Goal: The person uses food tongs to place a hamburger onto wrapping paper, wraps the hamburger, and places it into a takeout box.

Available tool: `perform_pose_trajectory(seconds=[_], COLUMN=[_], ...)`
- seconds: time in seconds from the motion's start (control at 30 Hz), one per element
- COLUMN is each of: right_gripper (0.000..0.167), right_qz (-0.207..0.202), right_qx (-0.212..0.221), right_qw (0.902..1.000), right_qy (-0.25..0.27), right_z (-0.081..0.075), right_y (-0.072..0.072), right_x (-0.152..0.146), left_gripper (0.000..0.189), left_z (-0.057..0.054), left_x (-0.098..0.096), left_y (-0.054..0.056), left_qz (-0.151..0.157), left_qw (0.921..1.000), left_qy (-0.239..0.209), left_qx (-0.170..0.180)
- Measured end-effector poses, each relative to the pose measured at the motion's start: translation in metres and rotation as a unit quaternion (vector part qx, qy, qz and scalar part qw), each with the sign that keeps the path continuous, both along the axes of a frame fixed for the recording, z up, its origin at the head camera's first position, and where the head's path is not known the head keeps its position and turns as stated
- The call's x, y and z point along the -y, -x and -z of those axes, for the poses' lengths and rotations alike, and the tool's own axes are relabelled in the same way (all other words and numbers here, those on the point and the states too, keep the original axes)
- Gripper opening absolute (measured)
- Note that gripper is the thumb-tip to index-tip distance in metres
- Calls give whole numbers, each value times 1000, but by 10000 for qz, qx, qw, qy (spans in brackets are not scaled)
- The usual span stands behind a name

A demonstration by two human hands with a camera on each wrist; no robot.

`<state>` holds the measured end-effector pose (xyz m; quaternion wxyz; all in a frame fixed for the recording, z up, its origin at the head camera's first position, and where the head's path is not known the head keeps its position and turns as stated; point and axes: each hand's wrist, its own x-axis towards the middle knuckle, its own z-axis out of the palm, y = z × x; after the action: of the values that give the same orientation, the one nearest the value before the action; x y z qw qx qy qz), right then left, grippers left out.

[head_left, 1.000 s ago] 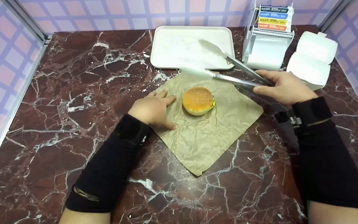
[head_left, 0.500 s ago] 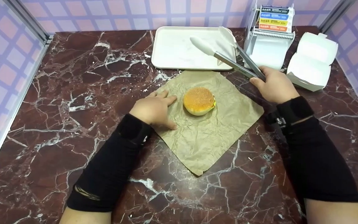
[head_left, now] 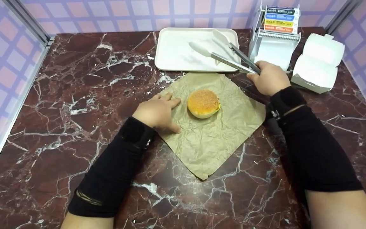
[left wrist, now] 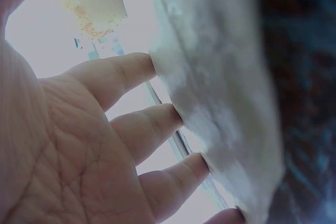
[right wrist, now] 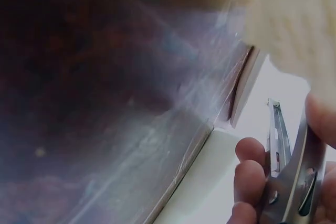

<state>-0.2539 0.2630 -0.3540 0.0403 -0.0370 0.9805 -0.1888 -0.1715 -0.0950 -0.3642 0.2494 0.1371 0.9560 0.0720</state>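
In the head view a burger point(head_left: 203, 103) with a sesame-topped bun sits on a crumpled brown paper sheet point(head_left: 202, 152). My left hand point(head_left: 156, 111) rests with spread fingers on the paper's left edge; in the left wrist view its fingertips point(left wrist: 170, 114) touch the sheet. Metal tongs point(head_left: 230, 63) with pale tips are gripped by my right hand point(head_left: 270, 78), beyond the paper's right corner. Their two arms stand apart, over the white tray point(head_left: 176, 51), with nothing between the tips. The right wrist view shows fingers curled round the tongs point(right wrist: 289, 187).
A dispenser point(head_left: 275, 47) with coloured label rolls stands at the back right. Beside it lies an opened white clamshell box point(head_left: 316, 66). Patterned walls point(head_left: 113, 16) bound the dark marbled table point(head_left: 59, 127) at the back and sides.
My right hand has moved left and slightly away from me with the tongs, whose tips now lie over the tray. The left hand and burger have stayed put.
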Motion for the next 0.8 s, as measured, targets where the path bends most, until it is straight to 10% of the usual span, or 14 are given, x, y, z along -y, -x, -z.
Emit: perform_pose_trajectory(seconds=[0.8], right_gripper=[52], right_qz=[-119], right_qx=[380], right_qw=[9987], right_qy=[-313], right_z=[4], right_y=[22], right_x=[21], left_gripper=[116], left_z=[-1], left_x=[0], left_y=[-6], left_qz=[134], left_qw=[9999], left_qy=[32], left_qx=[-43])
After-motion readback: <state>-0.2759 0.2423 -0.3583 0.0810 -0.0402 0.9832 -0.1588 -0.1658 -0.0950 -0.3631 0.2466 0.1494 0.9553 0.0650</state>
